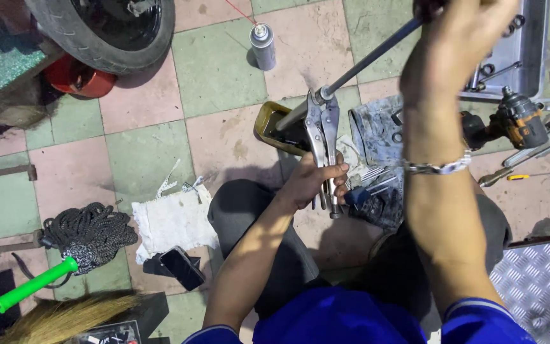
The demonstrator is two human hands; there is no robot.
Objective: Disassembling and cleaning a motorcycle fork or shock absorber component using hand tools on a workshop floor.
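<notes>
Left hand (310, 181) is wrapped tight round the handles of the locking pliers (323, 137), whose clamped nose bites on the long steel rod (364, 62) just where the rod enters a fatter tube (295, 116). Right hand (456, 38) is up high, fisted over the rod's upper end; what it grips there is partly hidden, but the hand is clearly closed. The rod's long axis runs on a diagonal, from the oily yellow drain pan (268, 124) on the tiled floor (211, 64) up and away toward the top right, lower end in the pan, upper end in the fist. The pliers hang across it, nose up at the rod, handles pointing back down toward the person's lap. To my eye the trick here is keeping the pliers square to the rod so the clamp doesn't creep, and holding both hands in line with the shaft so nothing bends sideways. Around them: a spray can (263, 44) standing upright beyond the pan, a cordless drill (517, 124) lying on the right near a metal tray of wrenches (533, 44), a white rag (173, 220) and a phone (183, 267) at the left knee, a scooter tyre (106, 32) top left.
</notes>
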